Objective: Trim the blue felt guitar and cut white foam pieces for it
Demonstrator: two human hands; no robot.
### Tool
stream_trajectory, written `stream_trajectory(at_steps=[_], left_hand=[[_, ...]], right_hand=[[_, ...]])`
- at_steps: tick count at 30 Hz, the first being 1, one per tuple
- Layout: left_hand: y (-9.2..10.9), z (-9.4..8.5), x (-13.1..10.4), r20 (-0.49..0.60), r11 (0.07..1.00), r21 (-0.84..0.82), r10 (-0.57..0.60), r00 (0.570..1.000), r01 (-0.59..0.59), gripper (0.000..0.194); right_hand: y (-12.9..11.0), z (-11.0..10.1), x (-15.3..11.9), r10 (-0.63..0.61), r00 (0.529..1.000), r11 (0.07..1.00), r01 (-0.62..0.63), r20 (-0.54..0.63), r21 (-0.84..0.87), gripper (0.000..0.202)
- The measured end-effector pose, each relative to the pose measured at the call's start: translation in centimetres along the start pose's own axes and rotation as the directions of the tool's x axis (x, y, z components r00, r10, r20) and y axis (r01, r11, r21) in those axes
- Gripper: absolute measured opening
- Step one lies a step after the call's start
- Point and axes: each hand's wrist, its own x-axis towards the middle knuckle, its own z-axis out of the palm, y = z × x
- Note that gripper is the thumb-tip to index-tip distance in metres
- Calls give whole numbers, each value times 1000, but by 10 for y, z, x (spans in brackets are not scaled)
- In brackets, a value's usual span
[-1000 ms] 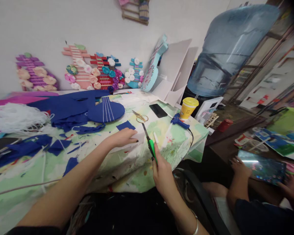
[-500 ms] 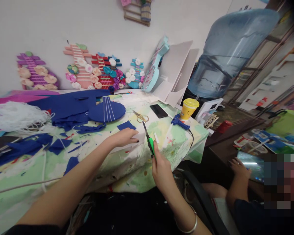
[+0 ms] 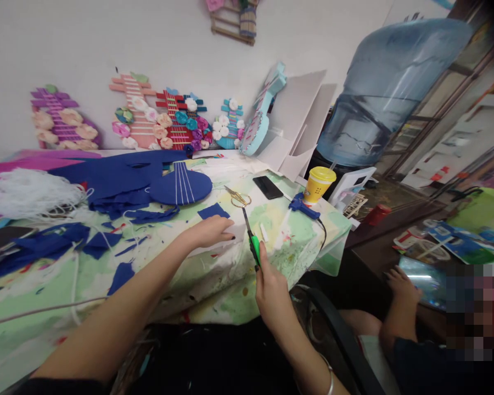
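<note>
My right hand is closed round the green and black handles of a pair of scissors, whose dark blades point away from me toward the back of the table. Over the front part of the table, my left hand reaches in with its fingers stretched out and the thumb apart; nothing shows in it. Just beyond that hand lies a small piece of blue fabric. A gold pair of scissors rests past the tips of the dark blades. Farther back is a blue guitar-shaped body with white strings.
Blue fabric, white cord and scraps cover the left side. A phone, a blue glue gun and a yellow cup stand at right, near a water bottle. Beside me a person's hand touches a screen.
The view has shifted very slightly. Both hands stay in nearly the same places, with the green-handled scissors still in my right hand.
</note>
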Motion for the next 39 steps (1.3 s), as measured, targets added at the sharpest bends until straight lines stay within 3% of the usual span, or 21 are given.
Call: stream_trajectory(at_steps=[8, 18, 39], left_hand=[[2, -4, -2, 26, 999, -40, -7, 1000, 8, 26], [2, -2, -2, 19, 998, -57, -30, 999, 31, 28], [1, 0, -1, 4, 999, -33, -13, 1000, 13, 26]], right_hand=[[1, 3, -4, 4, 1000, 1000, -4, -4, 8, 59], [-4, -2, 12, 8, 1000, 1000, -8, -5, 14, 61], [-4, 1, -10, 52, 997, 999, -52, 54, -13, 64]])
